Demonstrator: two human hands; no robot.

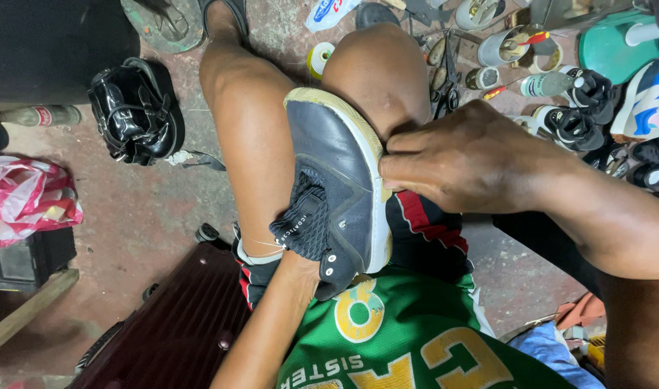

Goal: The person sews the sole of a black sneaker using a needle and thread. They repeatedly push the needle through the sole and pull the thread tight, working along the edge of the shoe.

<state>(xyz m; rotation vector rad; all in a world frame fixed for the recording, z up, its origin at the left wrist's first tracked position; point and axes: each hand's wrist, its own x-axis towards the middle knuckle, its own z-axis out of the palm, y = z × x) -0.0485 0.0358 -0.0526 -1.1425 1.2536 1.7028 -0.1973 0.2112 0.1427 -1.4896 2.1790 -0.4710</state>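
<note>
Fingers of right hand press closed against sneaker sole edge.

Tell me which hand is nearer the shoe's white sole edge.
Right. The right hand pinches the white sole edge of the dark shoe; the left hand goes inside the shoe's opening, mostly hidden.

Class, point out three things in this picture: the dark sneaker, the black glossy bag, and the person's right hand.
dark sneaker (337, 166): head view, on its upper.
black glossy bag (135, 112): head view, on its middle.
right hand (466, 155): head view, on its back.
</note>
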